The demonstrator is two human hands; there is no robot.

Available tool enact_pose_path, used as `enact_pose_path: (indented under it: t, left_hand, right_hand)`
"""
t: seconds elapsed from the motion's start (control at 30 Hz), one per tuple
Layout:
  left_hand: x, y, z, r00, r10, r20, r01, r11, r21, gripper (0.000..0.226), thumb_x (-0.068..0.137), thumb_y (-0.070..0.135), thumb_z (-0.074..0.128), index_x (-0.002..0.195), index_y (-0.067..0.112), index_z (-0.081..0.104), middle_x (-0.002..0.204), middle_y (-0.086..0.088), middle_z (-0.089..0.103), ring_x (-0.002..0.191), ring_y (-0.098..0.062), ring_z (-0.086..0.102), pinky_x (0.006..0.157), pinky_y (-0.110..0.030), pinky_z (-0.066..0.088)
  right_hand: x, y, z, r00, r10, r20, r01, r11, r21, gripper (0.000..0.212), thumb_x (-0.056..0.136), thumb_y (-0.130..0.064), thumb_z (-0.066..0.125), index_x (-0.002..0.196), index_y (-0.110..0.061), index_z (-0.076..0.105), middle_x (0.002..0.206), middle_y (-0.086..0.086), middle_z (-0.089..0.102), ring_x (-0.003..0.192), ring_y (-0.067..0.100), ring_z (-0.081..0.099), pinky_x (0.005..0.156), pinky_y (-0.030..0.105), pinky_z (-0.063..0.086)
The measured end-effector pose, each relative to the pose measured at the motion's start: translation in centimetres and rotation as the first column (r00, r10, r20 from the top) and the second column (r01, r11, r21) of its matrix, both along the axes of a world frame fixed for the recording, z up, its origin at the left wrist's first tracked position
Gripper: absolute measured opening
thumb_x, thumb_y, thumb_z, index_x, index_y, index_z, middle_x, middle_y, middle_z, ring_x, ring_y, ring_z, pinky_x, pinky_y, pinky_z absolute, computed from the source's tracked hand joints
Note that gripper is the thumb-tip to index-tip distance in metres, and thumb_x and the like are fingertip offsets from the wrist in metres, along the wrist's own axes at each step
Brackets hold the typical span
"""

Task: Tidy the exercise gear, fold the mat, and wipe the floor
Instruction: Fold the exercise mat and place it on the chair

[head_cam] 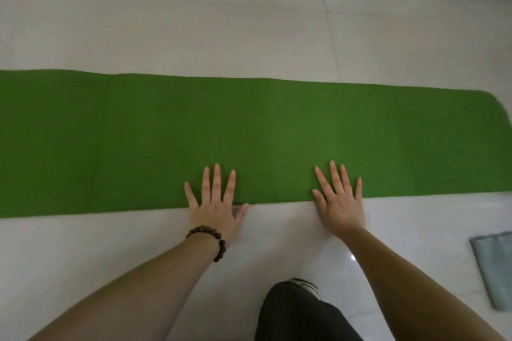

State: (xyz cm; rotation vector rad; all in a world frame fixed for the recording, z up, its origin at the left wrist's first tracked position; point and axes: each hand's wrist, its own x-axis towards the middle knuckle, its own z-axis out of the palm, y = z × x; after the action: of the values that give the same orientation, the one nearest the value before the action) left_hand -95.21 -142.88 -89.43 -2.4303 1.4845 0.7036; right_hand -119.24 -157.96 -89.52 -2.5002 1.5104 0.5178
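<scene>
Down on the floor (138, 257), both hands press flat on the near edge of a green mat (249, 133).

Pale glossy tiles fill the view, and the mat lies unrolled across them from left to right, its rounded end at the right. A dark trouser knee (299, 315) shows at the bottom, and a folded grey cloth (496, 266) lies on the tiles at the right edge. The left hand (214, 212), fingers spread and straight, wears a brown bead bracelet (210, 241); the right hand (342, 209) lies likewise spread, palm down.
</scene>
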Motion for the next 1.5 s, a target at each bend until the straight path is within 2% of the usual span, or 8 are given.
enact_pose_path:
  t: [0.2, 0.4, 0.63, 0.8, 1.13, 1.3, 1.4, 1.5]
  left_hand:
    - [-4.1, -2.6, 0.8, 0.970, -0.238, -0.046, 0.223, 0.950, -0.219, 0.070, 0.094, 0.060, 0.015, 0.155, 0.027, 0.004, 0.162, -0.011, 0.003, 0.148, -0.030, 0.001, 0.111, -0.064, 0.004]
    - [-6.5, -4.1, 0.5, 0.966, -0.256, -0.045, 0.255, 0.966, -0.033, 0.072, 0.077, 0.067, -0.024, 0.140, 0.033, -0.030, 0.148, -0.003, -0.038, 0.141, -0.026, -0.030, 0.111, -0.061, -0.013]
    - [-7.4, -4.7, 1.3, 0.967, -0.252, -0.032, 0.253, 0.967, 0.036, 0.069, 0.096, 0.059, 0.015, 0.137, 0.028, -0.032, 0.146, -0.004, -0.038, 0.144, -0.030, -0.025, 0.112, -0.062, -0.008]
    - [-5.8, -4.5, 1.6, 0.955, -0.287, -0.075, 0.289, 0.957, 0.020, 0.067, 0.099, 0.052, 0.022, 0.139, 0.035, -0.029, 0.149, 0.003, -0.037, 0.138, -0.018, -0.032, 0.116, -0.056, -0.007]
    - [-4.7, -4.6, 1.9, 0.940, -0.329, -0.092, 0.333, 0.943, 0.027, 0.073, 0.098, 0.040, 0.035, 0.149, 0.038, -0.017, 0.155, 0.005, -0.030, 0.146, -0.020, -0.022, 0.116, -0.053, -0.004]
    - [-4.6, -3.5, 2.3, 0.939, -0.337, -0.067, 0.336, 0.942, -0.031, 0.072, 0.098, 0.034, 0.035, 0.151, 0.032, -0.013, 0.159, 0.003, -0.022, 0.147, -0.023, -0.018, 0.117, -0.053, -0.005]
    - [-4.4, -2.5, 2.2, 0.965, -0.260, -0.016, 0.259, 0.964, -0.060, 0.073, 0.098, 0.035, 0.035, 0.153, 0.022, -0.011, 0.161, -0.004, -0.015, 0.148, -0.030, -0.013, 0.118, -0.054, -0.001]
    - [-3.9, -2.1, 2.2, 0.982, -0.189, 0.026, 0.189, 0.982, -0.023, 0.075, 0.098, 0.040, 0.035, 0.153, 0.013, -0.008, 0.161, -0.010, -0.014, 0.148, -0.032, -0.011, 0.118, -0.054, 0.000]
  right_hand:
    - [-6.8, -4.2, 0.3, 0.838, -0.524, 0.148, 0.540, 0.837, -0.091, 0.058, 0.097, -0.052, 0.017, 0.149, -0.037, -0.004, 0.159, 0.004, -0.013, 0.146, 0.020, -0.014, 0.115, 0.054, -0.006]
    - [-11.7, -7.2, 1.1, 0.793, -0.522, 0.314, 0.543, 0.840, 0.024, 0.057, 0.099, -0.046, 0.028, 0.151, -0.028, 0.013, 0.160, 0.007, -0.003, 0.147, 0.023, -0.005, 0.118, 0.044, 0.002]
    - [-16.0, -14.0, 5.0, -0.477, -0.628, 0.615, 0.788, 0.005, 0.616, 0.068, 0.086, -0.035, 0.059, 0.143, -0.012, 0.032, 0.142, 0.011, 0.044, 0.126, 0.031, 0.046, 0.105, 0.040, 0.039]
    - [-17.9, -16.2, 7.2, -0.724, -0.514, 0.459, 0.506, 0.056, 0.861, 0.058, 0.085, -0.048, 0.062, 0.136, -0.024, 0.045, 0.129, 0.000, 0.054, 0.113, 0.024, 0.053, 0.090, 0.041, 0.045]
    - [-11.8, -15.1, 15.1, -0.406, -0.392, 0.826, 0.612, 0.554, 0.564, 0.033, 0.090, -0.009, 0.057, 0.120, -0.023, 0.054, 0.109, -0.010, 0.065, 0.098, 0.008, 0.064, 0.082, 0.021, 0.052]
    - [-8.3, -8.6, 9.7, 0.281, -0.375, 0.883, 0.451, 0.864, 0.223, 0.051, 0.091, 0.000, 0.052, 0.138, -0.020, 0.048, 0.137, 0.000, 0.053, 0.128, 0.015, 0.047, 0.110, 0.036, 0.036]
    - [-8.1, -5.8, 4.8, 0.853, -0.083, 0.515, 0.072, 0.997, 0.040, 0.082, 0.086, -0.002, 0.053, 0.147, -0.038, 0.011, 0.156, -0.005, 0.007, 0.146, 0.018, 0.006, 0.119, 0.048, 0.006]
    - [-6.9, -4.5, 2.7, 0.991, 0.057, 0.125, -0.060, 0.998, 0.017, 0.077, 0.093, -0.033, 0.048, 0.145, -0.040, -0.010, 0.158, -0.002, -0.011, 0.146, 0.023, -0.011, 0.116, 0.056, -0.004]
